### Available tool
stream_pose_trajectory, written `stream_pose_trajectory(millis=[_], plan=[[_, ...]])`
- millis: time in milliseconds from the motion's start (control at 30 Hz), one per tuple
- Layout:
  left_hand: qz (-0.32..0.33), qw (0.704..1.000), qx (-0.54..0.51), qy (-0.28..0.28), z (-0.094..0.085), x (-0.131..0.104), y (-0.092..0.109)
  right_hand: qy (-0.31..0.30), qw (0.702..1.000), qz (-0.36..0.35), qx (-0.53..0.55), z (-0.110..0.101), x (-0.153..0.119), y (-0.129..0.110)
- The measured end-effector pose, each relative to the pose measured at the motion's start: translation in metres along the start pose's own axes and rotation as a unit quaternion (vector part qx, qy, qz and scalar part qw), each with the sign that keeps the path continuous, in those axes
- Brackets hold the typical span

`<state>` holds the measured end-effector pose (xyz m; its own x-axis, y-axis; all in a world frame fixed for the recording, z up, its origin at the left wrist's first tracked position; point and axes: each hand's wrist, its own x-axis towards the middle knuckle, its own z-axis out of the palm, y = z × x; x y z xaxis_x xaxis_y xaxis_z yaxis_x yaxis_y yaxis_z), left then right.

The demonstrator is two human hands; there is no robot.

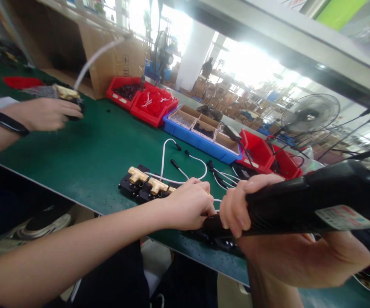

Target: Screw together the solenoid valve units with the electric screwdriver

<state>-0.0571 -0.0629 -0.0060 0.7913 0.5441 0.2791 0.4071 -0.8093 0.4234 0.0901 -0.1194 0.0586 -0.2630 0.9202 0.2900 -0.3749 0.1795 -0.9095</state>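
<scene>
Gripping black power tool (303,201), right hand (268,231) curled

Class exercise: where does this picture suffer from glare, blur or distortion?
Head view: windows behind the bench blow out to white; the co-worker's hand at far left is motion-blurred; the black power tool in the right hand looms oversized; straight edges bend.

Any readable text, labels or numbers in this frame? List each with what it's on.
None readable.
Label on the black power tool in the right hand: red and blue print, too blurred.
Marks on the cardboard box: handling symbols, no legible words.
Strips on the red bin fronts: too small.
</scene>
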Motion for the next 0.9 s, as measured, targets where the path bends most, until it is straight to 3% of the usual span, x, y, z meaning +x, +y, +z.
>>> stream_pose_trajectory(millis=[200, 500, 633, 800, 900], plan=[[-0.013, 1.000, -0.020, -0.014, -0.003, 0.000, 0.002, 0.025, 0.999, -0.003, -0.030, 0.004, 0.002, 0.001], [-0.009, 0.999, -0.045, -0.014, 0.001, -0.001, 0.001, 0.061, 0.995, -0.075, -0.019, 0.025, 0.013, 0.003], [-0.010, 1.000, -0.028, -0.008, 0.002, -0.001, 0.001, 0.072, 0.995, -0.045, -0.042, 0.017, 0.009, 0.001], [-0.012, 0.999, -0.024, -0.017, 0.001, -0.001, 0.001, 0.036, 0.999, -0.003, 0.002, 0.000, 0.000, 0.001], [-0.010, 1.000, -0.019, -0.009, 0.001, -0.001, 0.001, 0.041, 0.999, 0.001, -0.004, 0.002, 0.000, 0.001]])
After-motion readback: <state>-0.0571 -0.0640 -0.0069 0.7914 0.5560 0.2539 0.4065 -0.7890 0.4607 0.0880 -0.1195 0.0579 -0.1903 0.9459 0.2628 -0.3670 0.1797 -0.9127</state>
